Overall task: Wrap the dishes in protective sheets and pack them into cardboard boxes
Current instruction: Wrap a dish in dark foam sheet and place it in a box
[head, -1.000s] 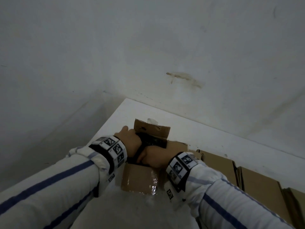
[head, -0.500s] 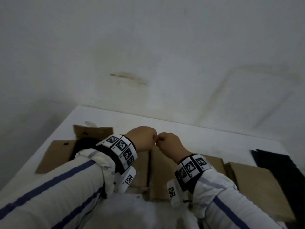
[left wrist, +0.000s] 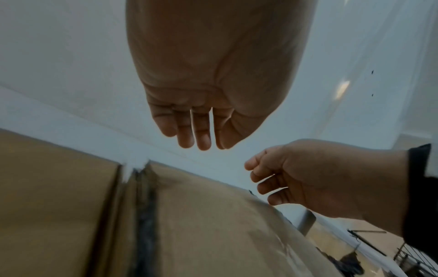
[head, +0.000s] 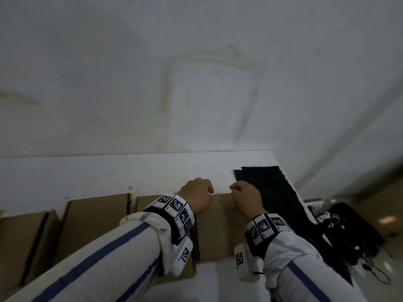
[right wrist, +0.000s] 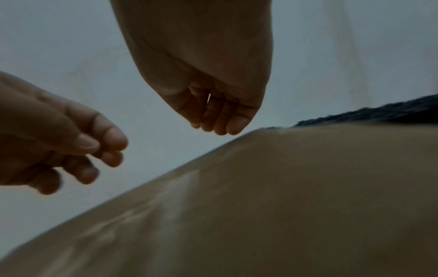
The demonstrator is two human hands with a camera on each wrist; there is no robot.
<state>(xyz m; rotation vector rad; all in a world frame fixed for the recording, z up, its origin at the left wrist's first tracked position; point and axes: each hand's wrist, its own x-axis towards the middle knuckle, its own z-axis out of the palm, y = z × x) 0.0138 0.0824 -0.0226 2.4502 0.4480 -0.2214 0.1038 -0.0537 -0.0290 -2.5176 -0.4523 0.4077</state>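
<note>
A row of flat cardboard boxes (head: 96, 216) lies along the near part of the white desk (head: 109, 173), their tops shut. The box (head: 218, 227) under the hands has a glossy tape strip on its top, seen in the wrist views. The left hand (head: 197, 198) hangs above that box's far edge, its fingers (left wrist: 189, 131) curled loosely downward, close together, holding nothing. The right hand (head: 245, 198) is just beside it, a small gap between them, also above the box; its fingers (right wrist: 222, 118) are curled and bunched together, and nothing shows in them. Right of the boxes a dark mesh sheet (head: 268, 188) lies on the desk, reaching its right edge. Past that edge a tangle of black cables (head: 344, 232) hangs. No dish is in view.
</note>
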